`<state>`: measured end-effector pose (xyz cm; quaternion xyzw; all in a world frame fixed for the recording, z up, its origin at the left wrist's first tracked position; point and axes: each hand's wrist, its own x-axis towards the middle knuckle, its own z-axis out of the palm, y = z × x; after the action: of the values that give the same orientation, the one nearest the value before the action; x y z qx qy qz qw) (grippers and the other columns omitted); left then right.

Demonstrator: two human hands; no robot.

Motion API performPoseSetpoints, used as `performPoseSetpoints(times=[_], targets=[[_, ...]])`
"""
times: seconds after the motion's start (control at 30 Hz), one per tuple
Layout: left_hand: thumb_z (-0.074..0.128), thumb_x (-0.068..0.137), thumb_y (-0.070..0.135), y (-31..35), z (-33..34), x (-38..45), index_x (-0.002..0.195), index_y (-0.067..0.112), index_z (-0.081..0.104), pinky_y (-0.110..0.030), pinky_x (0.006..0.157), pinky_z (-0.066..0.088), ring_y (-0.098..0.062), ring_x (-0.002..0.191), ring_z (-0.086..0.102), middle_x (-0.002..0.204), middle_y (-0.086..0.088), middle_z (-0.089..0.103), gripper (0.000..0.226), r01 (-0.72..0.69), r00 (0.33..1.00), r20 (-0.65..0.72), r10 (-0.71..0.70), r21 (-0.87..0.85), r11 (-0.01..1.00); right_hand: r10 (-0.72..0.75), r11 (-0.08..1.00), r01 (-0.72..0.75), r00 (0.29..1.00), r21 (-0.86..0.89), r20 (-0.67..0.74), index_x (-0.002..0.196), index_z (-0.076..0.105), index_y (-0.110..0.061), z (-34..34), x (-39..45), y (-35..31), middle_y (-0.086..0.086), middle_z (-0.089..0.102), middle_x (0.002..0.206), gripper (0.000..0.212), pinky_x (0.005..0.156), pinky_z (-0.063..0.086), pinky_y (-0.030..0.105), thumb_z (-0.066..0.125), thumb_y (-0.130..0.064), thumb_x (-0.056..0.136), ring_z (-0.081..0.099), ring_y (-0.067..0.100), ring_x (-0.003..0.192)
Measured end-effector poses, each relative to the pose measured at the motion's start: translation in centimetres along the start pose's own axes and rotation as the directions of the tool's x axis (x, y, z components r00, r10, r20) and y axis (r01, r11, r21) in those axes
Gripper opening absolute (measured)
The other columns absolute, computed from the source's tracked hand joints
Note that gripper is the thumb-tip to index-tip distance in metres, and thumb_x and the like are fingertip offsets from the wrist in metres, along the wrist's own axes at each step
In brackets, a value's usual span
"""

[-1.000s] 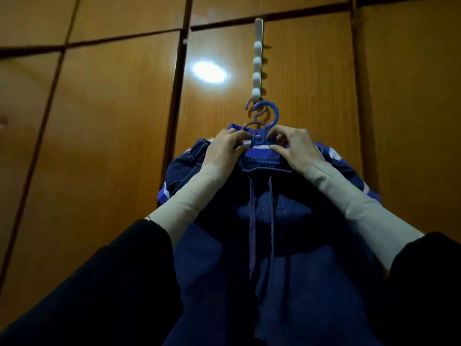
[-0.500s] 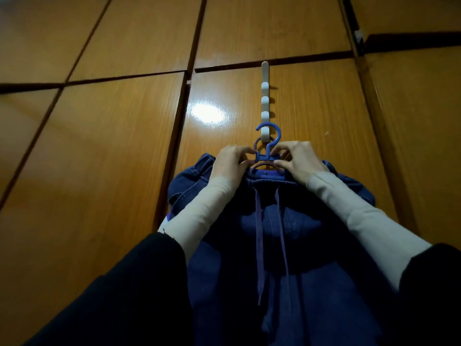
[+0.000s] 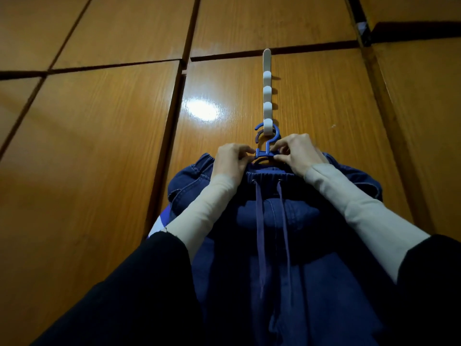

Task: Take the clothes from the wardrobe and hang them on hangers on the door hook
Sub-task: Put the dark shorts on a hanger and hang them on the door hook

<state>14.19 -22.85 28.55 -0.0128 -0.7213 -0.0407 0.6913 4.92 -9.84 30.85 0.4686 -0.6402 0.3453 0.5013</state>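
**Blue Trousers Up on the Door Hook**

A pair of dark blue denim trousers (image 3: 287, 221) with a stretchy waist and two long purple-blue strings hung down the middle of the frame. They sat on a blue plastic hanger (image 3: 265, 153). The curly top of the hanger was looped over the lowest peg of a long white plastic door hook (image 3: 267, 106), in the upper middle of the frame. A second, darker hanger hook peeked out just behind it, on the same peg.

The left hand (image 3: 230, 162) pinched the left side of the hanger's neck with curled fingers. The right hand (image 3: 298, 154) pinched the right side the same way.

A bit of blue-and-white striped cloth (image 3: 162, 221) showed at the left edge of the trousers. Behind it all stood shiny brown wooden wardrobe doors (image 3: 99, 158).
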Motion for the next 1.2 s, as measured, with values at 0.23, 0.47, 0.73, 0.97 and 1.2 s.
performPoseSetpoints(times=[0.23,0.47,0.73,0.97,1.2], targets=[[0.066,0.083,0.015,-0.3,0.1,-1.9,0.094,0.01,0.072,-0.034,0.085,0.049,-0.022,0.091,0.06,0.094,-0.008,0.069,0.013,-0.029,0.996,-0.084,0.03,0.021,0.999,-0.046,0.998,0.044,0.997,-0.038,-0.055,0.113,0.065,-0.021,-0.3,-2.3,0.2,0.004,0.065,0.112,0.024,0.081,0.049,0.032,0.057,-0.023,0.09,0.06,0.021,0.1],[0.044,0.094,0.027,-1.4,-2.4,-2.6,0.111,0.014,0.058,-0.033,0.096,0.032,-0.022,0.112,0.045,0.117,-0.006,0.058,0.026,0.147,0.977,-0.2,-0.073,0.388,0.91,0.215,0.975,-0.203,0.96,0.085,-0.177,0.097,0.065,-0.015,-2.7,-3.9,3.1,0.007,0.065,0.101,0.016,0.078,0.044,0.027,0.057,-0.022,0.086,0.058,0.022,0.091],[0.047,0.093,0.027,-1.7,-4.3,-1.6,0.107,0.003,0.059,-0.039,0.091,0.041,-0.035,0.108,0.053,0.113,-0.018,0.061,0.03,0.427,0.904,-0.122,-0.409,0.255,0.868,0.365,0.913,-0.343,0.929,0.22,-0.065,0.095,0.069,-0.003,-3.9,-4.8,3.9,0.018,0.066,0.106,0.039,0.081,0.038,0.027,0.061,-0.04,0.085,0.056,0.03,0.104],[0.05,0.092,0.038,-3.6,-4.9,-2.3,0.08,0.002,0.056,-0.032,0.072,0.036,-0.033,0.086,0.055,0.085,-0.015,0.06,0.038,0.419,0.907,-0.078,-0.414,0.064,0.906,0.317,0.748,-0.36,0.932,0.558,0.176,0.078,0.072,-0.025,-5.0,-6.2,6.9,0.004,0.07,0.102,0.019,0.1,0.044,0.039,0.067,-0.043,0.074,0.062,0.021,0.101],[0.059,0.089,0.025,-3.3,-5.2,-2.6,0.097,0.001,0.063,-0.026,0.078,0.039,-0.019,0.085,0.052,0.091,-0.007,0.059,0.025,0.396,0.9,-0.14,-0.414,-0.136,0.908,0.309,0.873,-0.242,0.946,0.423,-0.096,0.094,0.07,-0.004,-3.7,-6.2,6.8,0.008,0.068,0.094,0.024,0.08,0.039,0.022,0.07,-0.023,0.08,0.059,0.018,0.091]])
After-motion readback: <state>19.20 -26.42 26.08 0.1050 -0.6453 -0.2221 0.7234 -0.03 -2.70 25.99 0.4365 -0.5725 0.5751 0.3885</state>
